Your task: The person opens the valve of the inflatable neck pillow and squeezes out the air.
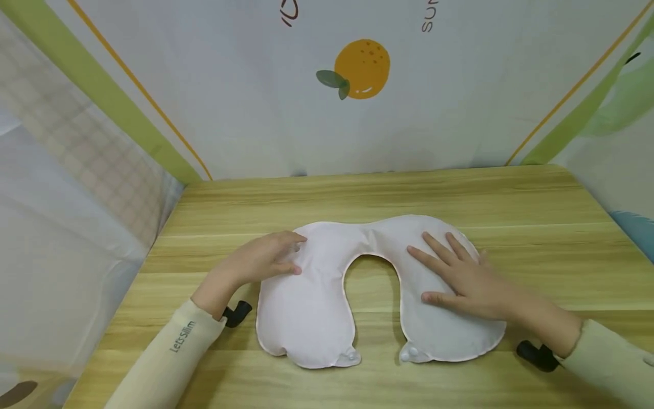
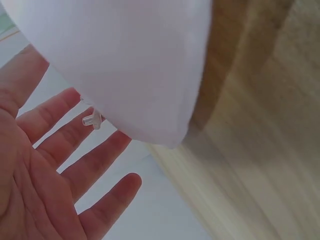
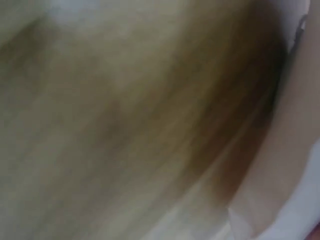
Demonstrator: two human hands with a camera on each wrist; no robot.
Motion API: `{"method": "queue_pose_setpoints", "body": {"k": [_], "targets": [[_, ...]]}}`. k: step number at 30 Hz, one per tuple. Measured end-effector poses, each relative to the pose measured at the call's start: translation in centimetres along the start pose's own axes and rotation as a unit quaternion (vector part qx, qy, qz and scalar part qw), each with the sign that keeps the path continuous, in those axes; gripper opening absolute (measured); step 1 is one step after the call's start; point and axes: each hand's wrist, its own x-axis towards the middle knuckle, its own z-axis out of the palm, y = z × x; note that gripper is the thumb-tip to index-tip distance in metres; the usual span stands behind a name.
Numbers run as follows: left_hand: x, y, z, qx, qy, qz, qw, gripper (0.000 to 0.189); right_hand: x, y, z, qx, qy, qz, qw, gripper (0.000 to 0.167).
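Observation:
A pale pink-white, U-shaped inflatable neck pillow (image 1: 311, 318) lies puffed up on the wooden table (image 1: 245, 204), its opening facing me. Small snap buttons sit on the tabs at both its ends. At the pillow's upper left edge is my left hand (image 1: 265, 258), its fingers and thumb reaching over the side. In the left wrist view this hand (image 2: 45, 170) has its fingers spread, and a clear plastic valve (image 2: 92, 120) pokes out from the pillow near them. My right hand (image 1: 467, 284) rests with spread fingers on top of the pillow's right arm.
Behind the table hangs a white cloth backdrop with a printed orange (image 1: 363, 68) and green borders. A black piece (image 1: 237, 313) shows at the left wrist, and another black piece (image 1: 537, 355) at the right wrist. The right wrist view is mostly blurred tabletop.

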Motion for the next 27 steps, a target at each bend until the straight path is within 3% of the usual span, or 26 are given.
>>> {"method": "queue_pose_setpoints", "body": {"k": [27], "targets": [[0.3, -0.3, 0.3, -0.005, -0.002, 0.012, 0.9999, 0.063, 0.4, 0.0, 2.3, 0.025, -0.009, 0.02, 0.9995, 0.076]]}}
